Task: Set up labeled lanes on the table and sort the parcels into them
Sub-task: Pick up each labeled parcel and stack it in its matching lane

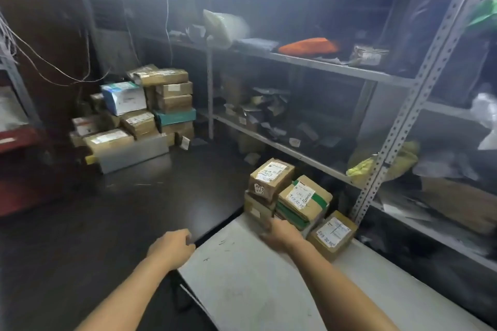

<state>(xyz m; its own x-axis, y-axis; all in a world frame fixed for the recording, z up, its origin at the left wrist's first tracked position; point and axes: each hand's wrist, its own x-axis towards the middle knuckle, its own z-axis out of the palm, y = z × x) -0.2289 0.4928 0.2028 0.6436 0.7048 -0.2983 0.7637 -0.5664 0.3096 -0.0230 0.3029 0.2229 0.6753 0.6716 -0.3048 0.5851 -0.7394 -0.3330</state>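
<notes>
White table top at near right, with parcels bunched at its far end.
On the scuffed table (242,290), the left hand (172,246) sits at the left edge by the far corner, fingers curled; cannot tell if it grips the edge. The right hand (282,234) is blurred against the low boxes of the parcel stack (271,177); grasp cannot be told. A green-taped parcel (304,201) leans beside the stack, with a single labelled box (333,234) to its right. Metal shelving (403,115) stands behind. A floor pile of boxes (139,115) lies far left.

Brown parcels (271,179), one green-striped (304,203), on a white table (255,277).
</notes>
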